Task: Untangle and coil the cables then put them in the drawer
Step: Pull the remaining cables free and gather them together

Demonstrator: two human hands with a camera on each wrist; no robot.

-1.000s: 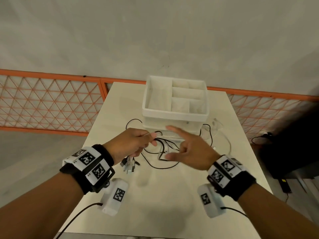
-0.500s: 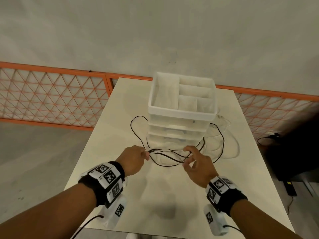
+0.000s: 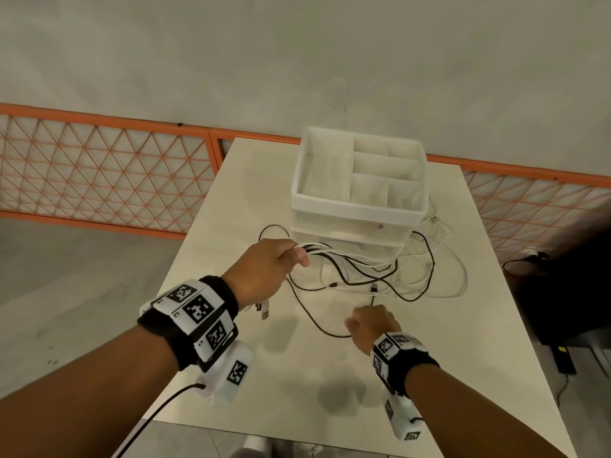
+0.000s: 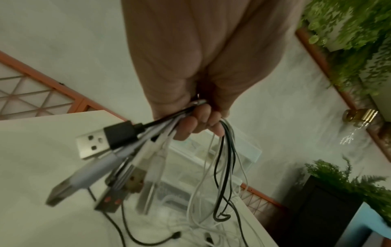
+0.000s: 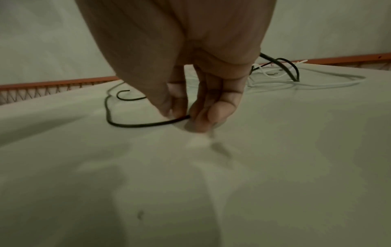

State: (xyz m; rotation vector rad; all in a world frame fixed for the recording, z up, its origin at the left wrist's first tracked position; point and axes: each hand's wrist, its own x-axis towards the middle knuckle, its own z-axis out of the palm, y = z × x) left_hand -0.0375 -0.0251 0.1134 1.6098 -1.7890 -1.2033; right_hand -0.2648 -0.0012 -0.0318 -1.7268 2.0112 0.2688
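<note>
Head view: the left hand [image 3: 264, 272] has lifted its clenched bundle of cables [image 3: 350, 262] up by the drawer unit [image 3: 358, 213] — while the right hand [image 3: 372, 325] has dropped to pinch a black cable [image 5: 135, 124] on the table [image 3: 297, 391], so untangling is barely begun.

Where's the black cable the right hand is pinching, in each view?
Head: black cable runs along the table, left of the right hand.
Left wrist: cannot tell it from the other black strands.
Right wrist: loops left from the fingertips.
Shared landmark: orange fence.
</note>
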